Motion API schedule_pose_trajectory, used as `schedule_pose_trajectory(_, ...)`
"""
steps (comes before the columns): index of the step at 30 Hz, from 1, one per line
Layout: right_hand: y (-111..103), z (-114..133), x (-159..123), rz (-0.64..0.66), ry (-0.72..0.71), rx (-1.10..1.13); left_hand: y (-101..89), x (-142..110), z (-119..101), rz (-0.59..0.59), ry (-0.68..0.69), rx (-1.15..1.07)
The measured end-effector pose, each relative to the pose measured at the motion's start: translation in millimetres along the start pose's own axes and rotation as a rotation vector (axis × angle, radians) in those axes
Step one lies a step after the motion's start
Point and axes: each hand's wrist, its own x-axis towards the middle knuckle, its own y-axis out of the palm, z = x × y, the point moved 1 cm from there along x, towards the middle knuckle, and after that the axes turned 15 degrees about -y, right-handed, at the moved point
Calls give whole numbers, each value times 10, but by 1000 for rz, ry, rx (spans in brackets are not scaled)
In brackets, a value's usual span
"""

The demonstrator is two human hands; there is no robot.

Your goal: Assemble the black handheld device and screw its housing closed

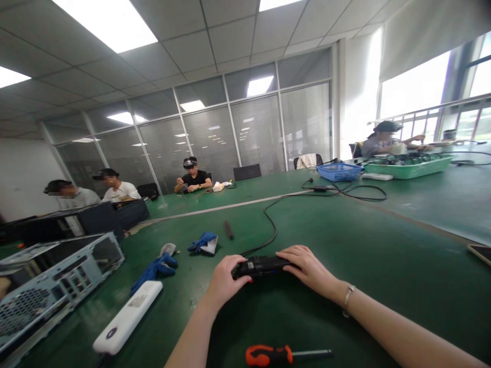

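A long black device (261, 266), whose exact kind I cannot make out, lies level between my two hands, low over the green table or on it. My left hand (226, 281) is closed round its left end, thumb in front and fingers behind. At the right end, my right hand (307, 267) grips it with the fingers bent over the top. A black cord (273, 225) comes across the table to just behind the device; where it ends is hidden. Nearer to me lies an orange and black screwdriver (270, 354), its shaft pointing right.
On the left are a white power strip (130, 317), blue gloves (155, 268) and a metal computer case (76, 286). A dark stick (229, 230) lies ahead. Blue (339, 172) and green baskets (412, 167) stand far right. A phone (481, 253) is at the right edge. Several people sit farther off.
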Motion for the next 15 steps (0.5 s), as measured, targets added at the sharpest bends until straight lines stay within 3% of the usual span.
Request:
schedule_pose_trajectory(7,64,-12,6,11,2,6,-16,12,22,55,-42,-53)
schedule_pose_trajectory(15,60,9,11,-2,-17,10,0,26,61,16,-25,-138)
